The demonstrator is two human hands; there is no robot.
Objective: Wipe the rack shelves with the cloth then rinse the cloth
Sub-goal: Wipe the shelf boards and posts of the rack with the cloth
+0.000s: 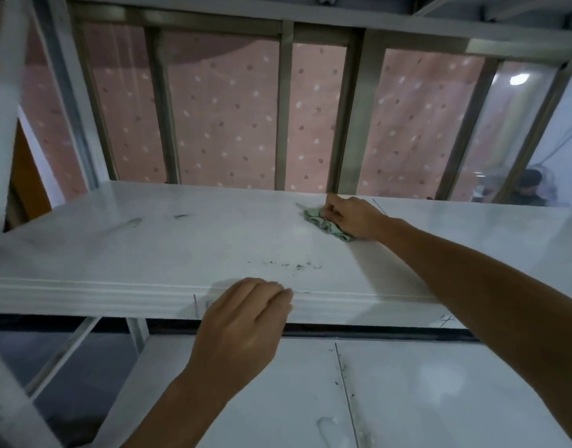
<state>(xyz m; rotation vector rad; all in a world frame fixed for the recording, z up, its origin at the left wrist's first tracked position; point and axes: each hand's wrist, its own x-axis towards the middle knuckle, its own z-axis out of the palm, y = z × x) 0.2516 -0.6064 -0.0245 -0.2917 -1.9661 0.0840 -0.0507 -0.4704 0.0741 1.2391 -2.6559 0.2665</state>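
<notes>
Cloth (pixel 326 225): bunched in right hand (pixel 349 216), fingers curled round it, back of shelf (pixel 149 247).
Left hand (pixel 246 321): loose on shelf's front edge, holding nothing.
Progress: mid-wipe (dark specks (pixel 288 265) left near front); rinse not started.

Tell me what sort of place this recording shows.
Likely an indoor room in a home or small shop; which is unclear. A smudged white rack shelf stands against a metal-framed window with a pink dotted curtain behind, and the right hand holds a green cloth on it.
</notes>
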